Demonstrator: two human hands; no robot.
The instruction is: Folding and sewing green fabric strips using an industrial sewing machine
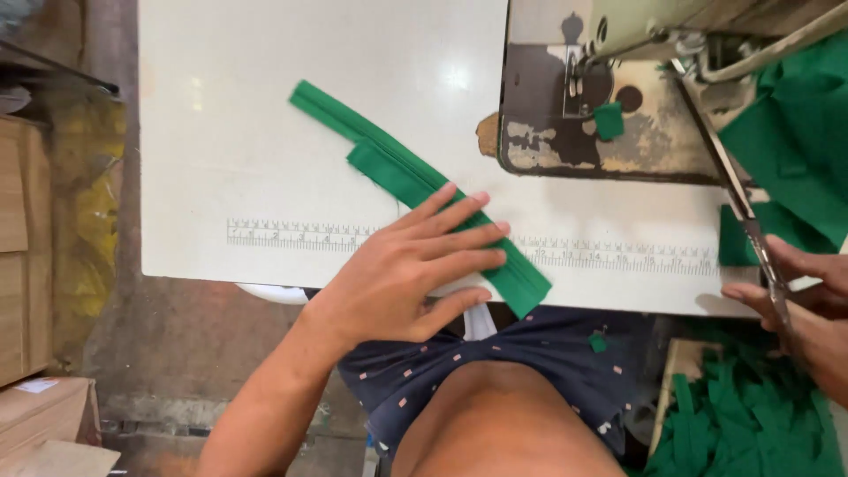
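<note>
Here, your left hand (415,269) lies flat, fingers spread, on the green strip (415,181); your right hand (795,287), at three o'clock, grips scissors (738,199) that could snag nearby cloth.

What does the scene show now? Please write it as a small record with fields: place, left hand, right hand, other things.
Place: white sewing table with a printed ruler strip
Left hand: left hand lies flat, fingers spread, on the green fabric strip
Right hand: right hand grips scissors, blades pointing toward the sewing machine
Other things: green scrap on the machine bed; pile of green pieces low at the right
</note>
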